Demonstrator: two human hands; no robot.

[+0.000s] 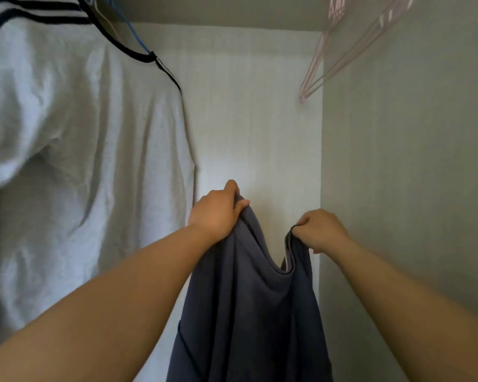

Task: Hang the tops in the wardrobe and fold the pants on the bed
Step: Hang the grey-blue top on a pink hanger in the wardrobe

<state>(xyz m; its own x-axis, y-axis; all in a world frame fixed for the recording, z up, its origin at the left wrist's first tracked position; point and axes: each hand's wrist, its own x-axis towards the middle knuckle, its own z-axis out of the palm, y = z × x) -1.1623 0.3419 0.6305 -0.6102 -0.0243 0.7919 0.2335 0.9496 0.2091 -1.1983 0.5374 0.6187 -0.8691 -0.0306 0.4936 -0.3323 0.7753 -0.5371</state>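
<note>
Dark slate-grey soft fabric garment [249, 312] held up in front of the wardrobe opening, low centre of view, hanging down past the bottom edge. Top edge stretched between two hands and sagging in a curved dip between them; a paler inner edge shows at the dip. Whether it is a top or pants cannot be told from this angle.

Left hand [218, 210]: fingers curled over the garment's upper left corner, thumb pressed against the cloth, bunching it. This hand sits slightly higher than the other.

Right hand [322, 230]: closed into a fist around the upper right corner, cloth pinched inside the grip. Both forearms bare, reaching in from the lower corners.

Left of the garment, just beside the left wrist: a white short-sleeved knit shirt with dark navy trim stripes [75, 150] at neck and shoulder, hanging from a blue hanger [137, 40], its hook out of view.

Upper right: a cluster of pale pink thin hangers [342, 48], bare, tilted down toward the wardrobe's white ribbed back panel [246, 111]. Grey side wall [411, 161] of the wardrobe on the right, close to the right hand.
</note>
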